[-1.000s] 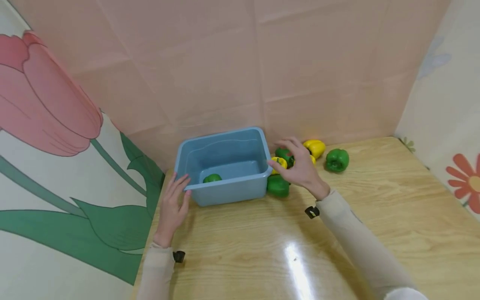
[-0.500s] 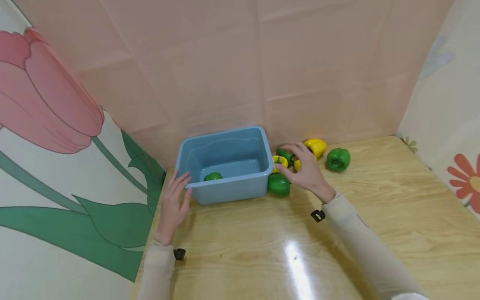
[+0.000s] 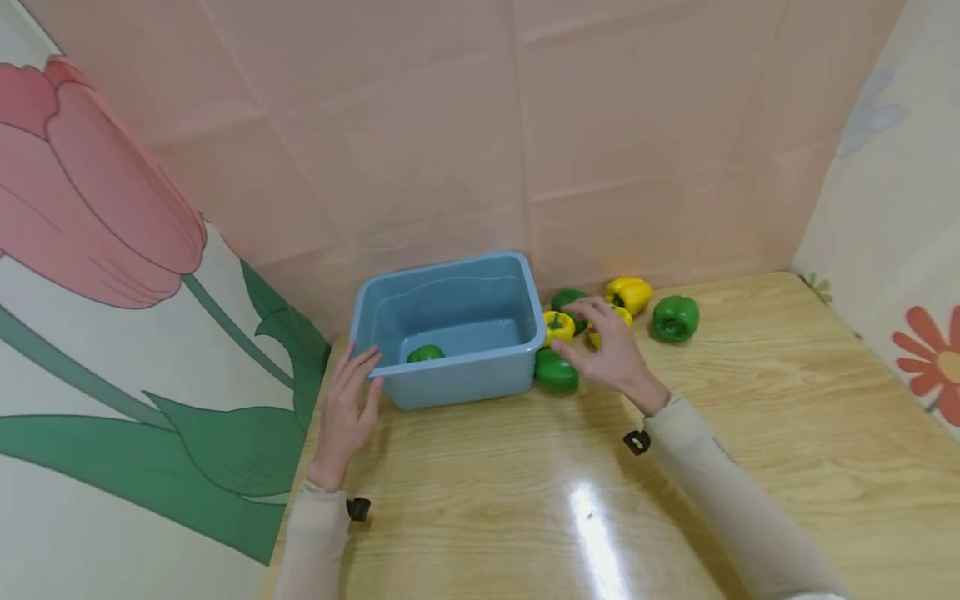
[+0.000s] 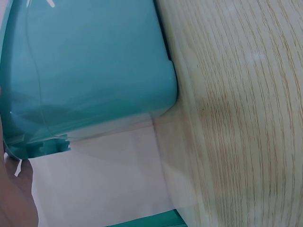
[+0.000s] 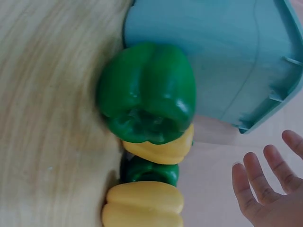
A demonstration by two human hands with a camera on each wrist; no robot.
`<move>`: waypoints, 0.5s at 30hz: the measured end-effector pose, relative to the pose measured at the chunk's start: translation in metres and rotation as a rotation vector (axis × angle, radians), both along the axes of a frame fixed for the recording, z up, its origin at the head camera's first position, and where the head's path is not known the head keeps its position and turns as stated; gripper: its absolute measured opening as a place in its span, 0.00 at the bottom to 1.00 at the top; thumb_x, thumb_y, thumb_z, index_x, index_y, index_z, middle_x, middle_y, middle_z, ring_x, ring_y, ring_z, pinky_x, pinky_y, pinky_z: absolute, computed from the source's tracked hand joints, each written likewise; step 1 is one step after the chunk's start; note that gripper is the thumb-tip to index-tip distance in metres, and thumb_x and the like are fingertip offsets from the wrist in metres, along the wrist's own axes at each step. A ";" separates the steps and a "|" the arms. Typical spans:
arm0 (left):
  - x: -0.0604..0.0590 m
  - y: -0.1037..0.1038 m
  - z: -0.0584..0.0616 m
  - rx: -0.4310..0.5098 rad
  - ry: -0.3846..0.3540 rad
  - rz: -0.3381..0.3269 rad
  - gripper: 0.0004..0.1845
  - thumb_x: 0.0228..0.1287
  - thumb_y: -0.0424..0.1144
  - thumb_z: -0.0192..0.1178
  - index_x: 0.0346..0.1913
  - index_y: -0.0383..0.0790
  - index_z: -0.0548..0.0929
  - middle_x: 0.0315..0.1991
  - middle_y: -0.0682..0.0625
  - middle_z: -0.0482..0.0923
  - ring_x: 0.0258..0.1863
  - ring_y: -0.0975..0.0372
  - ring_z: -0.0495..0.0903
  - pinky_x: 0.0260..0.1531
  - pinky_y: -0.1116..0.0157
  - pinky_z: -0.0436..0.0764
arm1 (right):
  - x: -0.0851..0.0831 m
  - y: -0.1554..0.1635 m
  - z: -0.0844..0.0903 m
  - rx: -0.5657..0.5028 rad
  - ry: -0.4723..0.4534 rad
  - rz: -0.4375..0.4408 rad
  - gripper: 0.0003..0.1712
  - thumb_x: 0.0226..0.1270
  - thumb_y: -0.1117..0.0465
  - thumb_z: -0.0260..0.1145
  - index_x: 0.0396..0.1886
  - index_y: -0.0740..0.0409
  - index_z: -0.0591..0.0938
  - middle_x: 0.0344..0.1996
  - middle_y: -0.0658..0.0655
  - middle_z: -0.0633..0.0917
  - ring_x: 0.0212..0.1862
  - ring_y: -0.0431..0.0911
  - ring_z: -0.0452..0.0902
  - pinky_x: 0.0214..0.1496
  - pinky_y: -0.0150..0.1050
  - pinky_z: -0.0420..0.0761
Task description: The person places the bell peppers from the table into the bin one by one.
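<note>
A blue plastic tub (image 3: 457, 385) stands near the table's left side, with one green bell pepper (image 3: 426, 353) on its floor. My left hand (image 3: 345, 421) rests on the tub's front left corner, fingers extended along the rim. Just right of the tub, my right hand (image 3: 613, 357) hovers over several bell peppers, holding nothing. Nearest to it are a green bell pepper (image 3: 557, 372) against the tub's side and a yellow bell pepper (image 3: 559, 325) behind it. The right wrist view shows that hand's spread fingers (image 5: 255, 175) apart from the peppers.
Another yellow bell pepper (image 3: 630, 295) lies by the back wall, and a green bell pepper (image 3: 675, 318) sits farther right. A pink sheet (image 3: 420, 150) covers the wall behind. The wooden table (image 3: 480, 500) extends forward and right; a flower-painted wall borders its left edge.
My right hand has drawn away from the tub's right rim and shifted slightly right and lower, over the peppers. The left hand stays at the corner of the tub.
</note>
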State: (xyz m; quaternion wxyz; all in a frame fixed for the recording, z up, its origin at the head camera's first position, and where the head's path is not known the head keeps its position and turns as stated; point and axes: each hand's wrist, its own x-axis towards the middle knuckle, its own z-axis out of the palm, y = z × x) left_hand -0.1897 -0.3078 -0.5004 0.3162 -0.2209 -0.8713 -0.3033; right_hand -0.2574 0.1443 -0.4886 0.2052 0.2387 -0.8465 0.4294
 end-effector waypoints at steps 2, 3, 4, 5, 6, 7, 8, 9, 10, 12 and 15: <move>0.000 0.000 0.000 0.000 0.000 0.000 0.20 0.79 0.34 0.61 0.69 0.36 0.82 0.72 0.42 0.79 0.81 0.38 0.62 0.82 0.42 0.63 | 0.001 0.000 -0.003 0.003 -0.003 -0.002 0.31 0.63 0.52 0.81 0.63 0.56 0.83 0.61 0.59 0.82 0.57 0.53 0.78 0.52 0.53 0.82; 0.000 0.000 0.000 -0.001 0.000 0.000 0.20 0.79 0.34 0.61 0.69 0.35 0.82 0.72 0.42 0.79 0.81 0.38 0.62 0.82 0.42 0.63 | 0.002 0.000 -0.005 0.004 -0.006 -0.003 0.31 0.63 0.52 0.81 0.63 0.57 0.83 0.61 0.59 0.82 0.57 0.53 0.78 0.52 0.53 0.82; 0.000 0.000 0.000 -0.002 -0.001 0.000 0.20 0.79 0.34 0.61 0.69 0.35 0.82 0.72 0.42 0.79 0.81 0.39 0.62 0.82 0.42 0.63 | 0.002 0.000 -0.006 0.000 -0.007 -0.002 0.31 0.63 0.52 0.81 0.63 0.57 0.83 0.61 0.59 0.82 0.57 0.53 0.78 0.52 0.53 0.82; 0.000 0.000 0.001 -0.001 -0.001 -0.001 0.20 0.79 0.34 0.61 0.69 0.34 0.82 0.72 0.42 0.79 0.82 0.39 0.62 0.82 0.42 0.63 | 0.003 0.000 -0.006 -0.004 -0.008 0.000 0.31 0.62 0.52 0.81 0.63 0.57 0.83 0.61 0.59 0.82 0.57 0.53 0.78 0.53 0.54 0.82; 0.000 0.000 0.001 -0.002 0.000 -0.001 0.20 0.79 0.34 0.60 0.69 0.34 0.82 0.72 0.42 0.79 0.82 0.39 0.62 0.82 0.42 0.63 | 0.003 0.000 -0.007 -0.006 -0.008 0.001 0.32 0.63 0.52 0.81 0.64 0.57 0.83 0.61 0.59 0.82 0.58 0.53 0.78 0.54 0.55 0.82; 0.000 0.000 0.001 -0.002 0.001 -0.001 0.20 0.79 0.34 0.60 0.69 0.35 0.82 0.72 0.42 0.79 0.82 0.39 0.62 0.83 0.43 0.63 | 0.004 0.000 -0.008 -0.008 -0.009 0.003 0.32 0.62 0.52 0.81 0.64 0.57 0.83 0.62 0.59 0.82 0.58 0.53 0.79 0.55 0.56 0.82; 0.000 0.000 0.001 -0.003 0.002 -0.002 0.20 0.79 0.35 0.60 0.69 0.36 0.82 0.72 0.42 0.79 0.82 0.40 0.62 0.83 0.44 0.62 | 0.004 0.000 -0.009 -0.008 -0.007 0.005 0.32 0.62 0.52 0.81 0.64 0.57 0.83 0.62 0.59 0.82 0.58 0.53 0.79 0.56 0.56 0.82; 0.000 0.000 0.001 -0.003 0.001 -0.001 0.20 0.80 0.35 0.60 0.70 0.37 0.82 0.72 0.42 0.79 0.82 0.40 0.62 0.83 0.45 0.62 | 0.005 0.001 -0.011 -0.008 -0.009 0.006 0.32 0.62 0.51 0.81 0.64 0.57 0.83 0.62 0.59 0.82 0.58 0.53 0.79 0.56 0.55 0.82; 0.000 -0.001 0.001 -0.003 -0.001 -0.001 0.20 0.80 0.35 0.60 0.70 0.38 0.82 0.72 0.42 0.78 0.82 0.40 0.62 0.84 0.46 0.62 | 0.005 0.001 -0.012 -0.006 -0.007 0.006 0.33 0.62 0.51 0.81 0.64 0.57 0.84 0.62 0.59 0.82 0.57 0.53 0.79 0.55 0.55 0.82; 0.000 -0.001 0.001 -0.005 -0.002 0.000 0.21 0.80 0.35 0.60 0.71 0.40 0.81 0.72 0.43 0.78 0.82 0.41 0.62 0.84 0.47 0.61 | 0.004 0.001 -0.016 0.009 -0.006 0.002 0.33 0.62 0.50 0.81 0.64 0.57 0.84 0.62 0.59 0.82 0.55 0.52 0.79 0.54 0.56 0.82; 0.000 -0.001 0.002 -0.011 -0.009 0.003 0.21 0.80 0.35 0.60 0.71 0.40 0.81 0.72 0.43 0.78 0.82 0.41 0.61 0.84 0.47 0.61 | 0.004 0.002 -0.021 0.030 -0.012 -0.002 0.33 0.62 0.49 0.81 0.64 0.57 0.84 0.62 0.59 0.82 0.53 0.50 0.79 0.52 0.59 0.83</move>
